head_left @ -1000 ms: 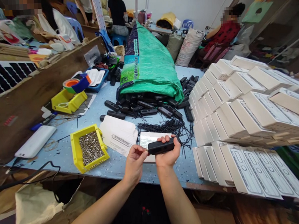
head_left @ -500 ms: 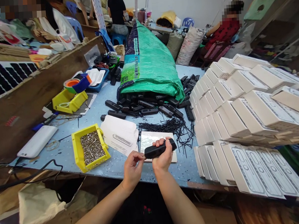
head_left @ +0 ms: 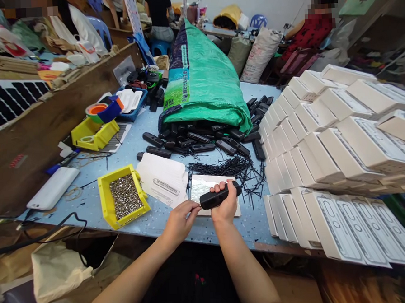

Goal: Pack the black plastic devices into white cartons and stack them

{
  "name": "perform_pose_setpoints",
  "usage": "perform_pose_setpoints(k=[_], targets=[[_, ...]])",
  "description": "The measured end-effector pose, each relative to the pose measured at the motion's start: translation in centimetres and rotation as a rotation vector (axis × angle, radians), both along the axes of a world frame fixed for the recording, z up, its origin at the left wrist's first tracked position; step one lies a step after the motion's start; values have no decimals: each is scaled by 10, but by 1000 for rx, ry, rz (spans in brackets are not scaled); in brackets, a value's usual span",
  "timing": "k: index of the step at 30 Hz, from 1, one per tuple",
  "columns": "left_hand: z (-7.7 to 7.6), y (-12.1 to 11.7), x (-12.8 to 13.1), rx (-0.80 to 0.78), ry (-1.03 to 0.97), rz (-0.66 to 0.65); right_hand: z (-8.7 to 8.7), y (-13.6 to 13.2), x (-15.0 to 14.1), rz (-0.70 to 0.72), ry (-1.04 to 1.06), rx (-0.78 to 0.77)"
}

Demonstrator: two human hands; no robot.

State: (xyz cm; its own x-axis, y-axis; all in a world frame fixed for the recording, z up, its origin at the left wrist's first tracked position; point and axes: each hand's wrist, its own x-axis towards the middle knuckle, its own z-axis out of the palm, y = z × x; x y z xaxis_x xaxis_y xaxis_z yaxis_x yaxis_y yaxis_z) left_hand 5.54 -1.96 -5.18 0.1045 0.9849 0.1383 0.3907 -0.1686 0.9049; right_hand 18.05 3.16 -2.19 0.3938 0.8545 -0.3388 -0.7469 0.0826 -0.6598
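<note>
My right hand point(head_left: 225, 205) grips a black remote control point(head_left: 219, 197), held level just above the blue table's point(head_left: 179, 225) near edge. My left hand point(head_left: 181, 218) pinches at the remote's left end with fingertips together; whether it holds something small I cannot tell. Under the hands lies a shiny silver sheet point(head_left: 204, 186). To the left stands a yellow bin of small metal screws point(head_left: 124, 197). Behind the hands lies a scatter of thin black ties point(head_left: 235, 170).
A green woven sack point(head_left: 202, 81) spills more black remotes point(head_left: 195, 140) onto the table. Stacks of white boxes point(head_left: 327, 131) fill the right side, flat ones point(head_left: 342, 225) at the front. White paper sleeves point(head_left: 163, 178), another yellow bin point(head_left: 93, 133), a white device point(head_left: 53, 188). People sit at the back.
The remote has tilted slightly and dropped a little in my right hand. My left hand closed in on its left end. The view shifted down a bit.
</note>
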Motion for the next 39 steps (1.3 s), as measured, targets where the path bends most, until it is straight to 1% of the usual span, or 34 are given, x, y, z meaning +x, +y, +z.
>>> perform_pose_setpoints(k=[2,5,7,9,10,12,13,14,15,16,17,18,20,21,23,24,26,28,30,34,36,37,39], targets=[[1,-2,4,49,43,-6,-2,-3,-2,-1,-41,38],[-3,-7,9,89,118,-15,-4,-5,-4,-3,-121,100],[-5,-6,2,85,195,-87,-6,-5,2,56,-171,105],[-5,2,-18,79,346,-169,-8,-6,15,91,-238,141],[-3,10,-32,77,454,-191,-9,-6,23,65,-301,193],[1,28,-63,58,731,-179,-16,-6,39,16,-521,345],[4,38,-77,44,860,-196,-21,-5,45,49,-657,408],[7,47,-89,37,966,-249,-27,-3,50,130,-782,436],[9,55,-98,41,1054,-308,-33,0,54,242,-870,421],[11,61,-103,55,1121,-367,-40,4,58,344,-911,363],[12,65,-106,73,1171,-413,-46,9,61,397,-918,274],[14,68,-106,91,1208,-440,-52,13,64,392,-925,173],[16,71,-104,119,1250,-439,-62,22,71,262,-1035,16],[17,71,-103,130,1258,-431,-66,25,75,190,-1145,-9],[17,71,-104,143,1262,-438,-74,29,82,99,-1380,42],[16,71,-105,145,1260,-452,-77,29,86,96,-1457,90],[14,71,-111,121,1246,-487,-83,29,90,148,-1519,147],[11,72,-117,75,1228,-504,-87,28,92,196,-1519,144],[9,71,-121,34,1224,-511,-89,26,92,213,-1506,132],[9,69,-120,59,1251,-542,-89,27,92,218,-1492,136],[15,72,-116,79,1273,-542,-91,30,94,229,-1495,143],[20,75,-114,75,1284,-555,-92,32,96,241,-1497,148],[36,82,-110,31,1273,-642,-91,38,101,286,-1504,166]])
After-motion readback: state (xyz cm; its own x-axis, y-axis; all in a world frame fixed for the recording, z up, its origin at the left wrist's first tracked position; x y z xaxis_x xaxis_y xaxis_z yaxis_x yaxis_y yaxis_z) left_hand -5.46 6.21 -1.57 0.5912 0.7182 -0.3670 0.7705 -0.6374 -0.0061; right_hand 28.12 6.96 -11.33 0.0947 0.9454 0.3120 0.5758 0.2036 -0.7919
